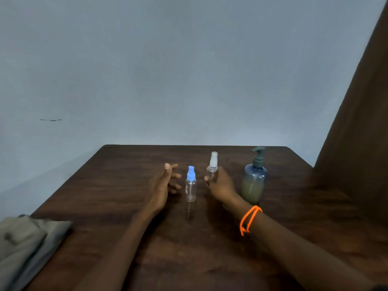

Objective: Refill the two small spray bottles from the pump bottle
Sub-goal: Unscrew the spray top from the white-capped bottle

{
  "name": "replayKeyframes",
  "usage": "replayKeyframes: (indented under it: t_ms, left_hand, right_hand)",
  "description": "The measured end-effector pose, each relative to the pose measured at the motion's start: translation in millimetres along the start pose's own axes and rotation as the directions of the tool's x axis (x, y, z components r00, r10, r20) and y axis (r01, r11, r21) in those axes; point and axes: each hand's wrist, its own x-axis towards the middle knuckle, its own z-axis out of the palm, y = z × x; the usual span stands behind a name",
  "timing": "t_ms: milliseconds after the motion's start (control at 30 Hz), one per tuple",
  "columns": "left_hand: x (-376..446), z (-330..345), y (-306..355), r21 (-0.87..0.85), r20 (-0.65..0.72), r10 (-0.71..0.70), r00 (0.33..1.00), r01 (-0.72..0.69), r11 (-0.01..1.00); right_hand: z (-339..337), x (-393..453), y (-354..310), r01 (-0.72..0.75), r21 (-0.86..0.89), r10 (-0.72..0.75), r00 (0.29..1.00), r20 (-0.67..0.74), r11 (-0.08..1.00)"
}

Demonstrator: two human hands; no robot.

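Observation:
A small clear spray bottle with a blue cap (pixel 190 185) stands upright mid-table. Left of it my left hand (pixel 164 181) hovers with fingers spread, a short gap from the bottle. Behind and to the right stands a second small clear spray bottle with a white cap (pixel 213 165); my right hand (pixel 220 184) wraps its lower body, hiding most of it. Further right is the blue-tinted pump bottle (pixel 254 181) with a grey pump head, about half full of yellowish liquid.
The dark wooden table (pixel 126 206) meets a grey wall at the back. A folded grey cloth (pixel 27 244) lies on the near left corner. A brown curtain (pixel 357 143) hangs at the right. An orange bead bracelet (pixel 249 219) circles my right wrist.

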Motion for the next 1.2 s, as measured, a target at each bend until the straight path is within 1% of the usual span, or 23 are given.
replayKeyframes:
  t_ms: [133,267,300,367,400,467,500,567,633,733,800,867,933,1000,1067,1133,1200]
  left_hand:
    - [-1,1,2,0.007,-0.014,0.006,1.000,-0.006,1.000]
    - [-6,1,2,0.086,-0.073,0.046,0.996,-0.039,0.995]
    - [-9,0,4,0.139,-0.108,0.096,0.990,-0.081,0.987]
    - [-20,-2,14,0.310,-0.167,0.253,0.953,-0.193,0.931]
    - [-26,-1,22,0.389,-0.191,0.336,0.922,-0.243,0.889]
    - [-43,10,42,0.492,-0.186,0.483,0.856,-0.344,0.800]
    - [-54,20,52,0.517,-0.151,0.532,0.833,-0.392,0.761]
    - [-77,44,61,0.549,-0.034,0.585,0.810,-0.474,0.688]
    - [-93,65,56,0.581,0.059,0.581,0.811,-0.502,0.641]
    - [-99,82,45,0.606,0.121,0.435,0.892,-0.413,0.680]
    - [-96,90,41,0.626,0.124,0.355,0.927,-0.351,0.696]
    - [-93,97,41,0.633,0.116,0.347,0.931,-0.338,0.696]
    - [-85,103,38,0.640,0.107,0.340,0.934,-0.326,0.696]
    - [-74,104,30,0.679,0.107,0.317,0.942,-0.302,0.669]
    - [-66,101,22,0.683,0.108,0.293,0.950,-0.285,0.672]
    - [-62,101,17,0.661,0.112,0.298,0.948,-0.295,0.690]
    - [-64,102,16,0.657,0.126,0.313,0.941,-0.316,0.685]
  right_hand:
    - [-28,-65,4,0.054,0.010,-0.054,0.997,0.058,0.999]
    - [-43,-83,5,0.058,0.014,-0.059,0.994,0.097,0.998]
    - [-46,-84,4,0.044,0.030,-0.047,0.993,0.113,0.999]
    - [-51,-86,4,0.011,0.076,-0.022,0.990,0.141,0.997]
    - [-56,-87,4,0.020,0.078,-0.030,0.991,0.129,0.997]
    - [-65,-89,3,0.102,0.032,-0.103,0.994,0.026,0.994]
    - [-71,-89,0,0.158,0.006,-0.158,0.987,-0.040,0.987]
    - [-78,-84,-9,0.281,-0.045,-0.284,0.949,-0.136,0.959]
    - [-79,-76,-18,0.345,-0.069,-0.352,0.921,-0.166,0.936]
    - [-73,-62,-26,0.309,-0.020,-0.309,0.943,-0.122,0.951]
    - [-69,-58,-24,0.284,0.031,-0.280,0.955,-0.102,0.958]
    - [-70,-57,-21,0.298,0.109,-0.289,0.953,-0.093,0.948]
    - [-74,-55,-17,0.312,0.166,-0.307,0.950,-0.055,0.935]
    - [-80,-54,-12,0.293,0.221,-0.302,0.953,0.008,0.930]
    - [-85,-54,-8,0.256,0.291,-0.294,0.951,0.094,0.922]
    - [-89,-54,-6,0.260,0.293,-0.311,0.940,0.143,0.920]
    - [-90,-57,-7,0.301,0.251,-0.338,0.934,0.118,0.920]
